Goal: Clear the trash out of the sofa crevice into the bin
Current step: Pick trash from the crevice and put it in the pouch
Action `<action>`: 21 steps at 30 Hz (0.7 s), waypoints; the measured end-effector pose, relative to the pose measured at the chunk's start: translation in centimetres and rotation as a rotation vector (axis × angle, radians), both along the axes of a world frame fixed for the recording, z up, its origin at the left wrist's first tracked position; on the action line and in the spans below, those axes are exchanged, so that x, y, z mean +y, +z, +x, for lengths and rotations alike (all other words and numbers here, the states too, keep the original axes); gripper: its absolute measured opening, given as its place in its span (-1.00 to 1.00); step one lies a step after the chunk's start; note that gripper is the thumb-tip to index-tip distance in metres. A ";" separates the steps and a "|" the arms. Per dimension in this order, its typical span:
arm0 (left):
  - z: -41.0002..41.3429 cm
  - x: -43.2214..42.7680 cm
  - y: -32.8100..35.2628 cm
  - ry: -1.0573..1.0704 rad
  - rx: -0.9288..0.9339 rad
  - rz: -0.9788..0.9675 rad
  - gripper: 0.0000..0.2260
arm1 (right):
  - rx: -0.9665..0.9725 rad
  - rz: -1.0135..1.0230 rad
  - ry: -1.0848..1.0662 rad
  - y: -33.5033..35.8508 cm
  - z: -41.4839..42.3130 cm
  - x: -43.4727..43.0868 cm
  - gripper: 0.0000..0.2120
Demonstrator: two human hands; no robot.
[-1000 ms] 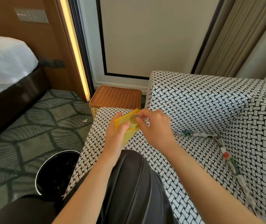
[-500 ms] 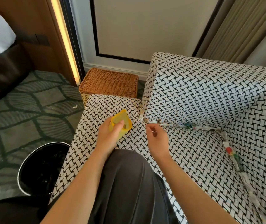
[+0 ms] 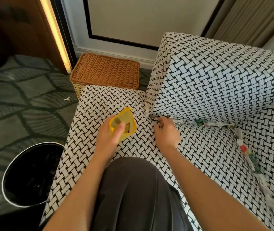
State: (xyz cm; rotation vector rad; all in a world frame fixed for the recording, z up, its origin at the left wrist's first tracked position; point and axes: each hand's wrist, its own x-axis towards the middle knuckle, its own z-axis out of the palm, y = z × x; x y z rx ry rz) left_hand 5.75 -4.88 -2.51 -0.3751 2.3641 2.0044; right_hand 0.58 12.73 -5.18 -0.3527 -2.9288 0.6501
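My left hand (image 3: pixel 111 137) grips a small yellow pouch (image 3: pixel 124 124) with its mouth held open, above the seat of the black-and-white woven sofa (image 3: pixel 208 90). My right hand (image 3: pixel 166 132) reaches into the crevice at the foot of the armrest, where its fingertips pinch a scrap of trash (image 3: pixel 155 118). More crumpled paper and coloured wrappers (image 3: pixel 204 123) line the crevice to the right and run down the back corner (image 3: pixel 248 152). The black round bin (image 3: pixel 31 174) stands on the floor at lower left.
A wicker basket (image 3: pixel 106 70) sits on the floor behind the seat. A small white scrap (image 3: pixel 67 98) lies on the patterned carpet. My dark-trousered knee (image 3: pixel 133 189) rests on the seat. Curtains hang at top right.
My right hand left the pouch and moved right and down to the crevice at the armrest's base. The left hand lowered the pouch toward the seat. The camera tilted down.
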 end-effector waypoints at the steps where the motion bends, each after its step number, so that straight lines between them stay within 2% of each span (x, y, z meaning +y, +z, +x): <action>1: -0.1 -0.1 -0.2 0.006 0.003 -0.008 -0.70 | -0.014 0.021 -0.004 0.1 -0.5 -0.1 -0.76; 3: -0.3 -0.1 -0.6 0.001 0.027 -0.060 -0.60 | -0.022 0.036 0.002 0.0 -1.1 -0.3 -0.78; 5: -0.4 -0.1 -0.7 0.000 0.032 -0.060 -0.60 | -0.021 0.041 0.000 -0.1 -1.5 -0.3 -0.78; 15: 0.0 -0.1 0.2 0.023 0.025 0.012 -0.92 | -0.013 0.108 0.010 -0.1 -1.6 -0.5 -0.77; 21: -0.2 -0.2 -0.3 0.019 0.033 0.037 -0.75 | 0.007 0.120 0.018 -0.4 -1.4 -0.6 -0.76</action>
